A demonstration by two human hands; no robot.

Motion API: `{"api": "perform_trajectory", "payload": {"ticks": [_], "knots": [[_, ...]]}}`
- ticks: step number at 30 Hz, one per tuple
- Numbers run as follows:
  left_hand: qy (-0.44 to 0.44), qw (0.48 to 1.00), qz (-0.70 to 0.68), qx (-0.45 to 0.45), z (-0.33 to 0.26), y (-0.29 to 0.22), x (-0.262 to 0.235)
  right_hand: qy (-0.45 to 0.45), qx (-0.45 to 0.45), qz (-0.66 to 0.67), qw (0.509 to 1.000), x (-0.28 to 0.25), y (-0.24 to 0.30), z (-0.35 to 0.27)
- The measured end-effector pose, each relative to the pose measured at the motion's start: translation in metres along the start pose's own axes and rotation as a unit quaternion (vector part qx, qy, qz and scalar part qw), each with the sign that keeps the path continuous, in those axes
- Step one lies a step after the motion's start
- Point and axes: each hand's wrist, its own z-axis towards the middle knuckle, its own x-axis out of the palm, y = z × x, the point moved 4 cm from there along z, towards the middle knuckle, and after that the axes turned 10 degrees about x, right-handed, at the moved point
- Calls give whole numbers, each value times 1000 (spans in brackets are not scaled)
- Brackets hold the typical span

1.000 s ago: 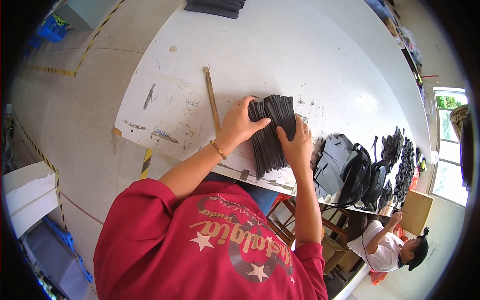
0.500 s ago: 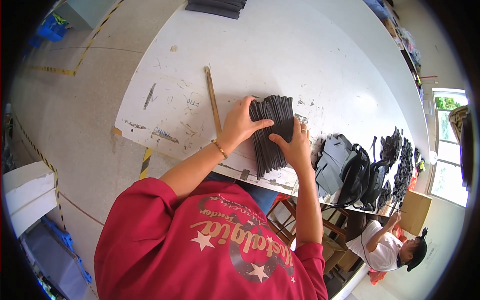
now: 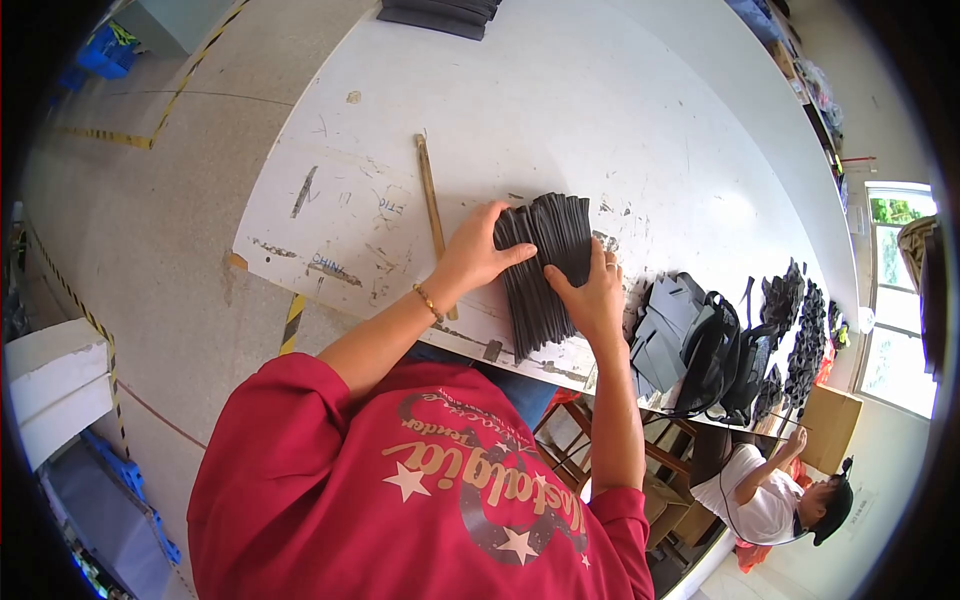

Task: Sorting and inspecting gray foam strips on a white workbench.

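A bundle of thin black strips [image 3: 545, 275], packed side by side on their edges, stands on the white table [image 3: 560, 110] near its front edge. My left hand [image 3: 482, 250] curves round the bundle's left side, its thumb lying over the top. Against the right side presses my right hand [image 3: 592, 297], thumb also on top and a ring on one finger. Between them the two hands hold the strips together. The strips fan slightly at the far end. Just left of my left hand lies a narrow wooden stick [image 3: 430, 195].
More black strips [image 3: 435, 18] lie at the table's far left. Grey flat pieces [image 3: 665, 335] and black bags [image 3: 712, 355] sit to the right, beside heaped small black parts [image 3: 803, 345]. A person in a white top [image 3: 755, 490] works at the right end.
My left hand has shifted slightly left, and the bundle of strips looks a little wider between my hands. My right hand stays nearly in place.
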Motion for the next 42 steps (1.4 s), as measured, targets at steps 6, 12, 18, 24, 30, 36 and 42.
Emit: {"api": "perform_trajectory", "payload": {"ticks": [6, 12, 18, 24, 30, 36, 42], "knots": [[-19, 1000, -12, -3, -10, -3, 8, 21, -24, -20, 999, 2, -6, 0], [-29, 999, -15, -18, -5, -9, 3, 56, -47, 13, 997, 2, -15, 4], [-33, 999, -5, -16, -2, -6, 7, 34, -39, 9, 999, 2, -11, 3], [-25, 998, -52, -38, -3, -4, 1, 39, -30, 16, 999, 3, -14, 3], [-51, 990, -93, -92, -1, 4, -3, 46, -14, 34, 998, 1, -10, 2], [-72, 997, -21, -36, 12, 1, -3, 38, -34, 21, 998, 4, -14, 4], [-26, 997, -65, -26, 12, 2, -7, 42, -20, 34, 998, 2, -13, 4]]}}
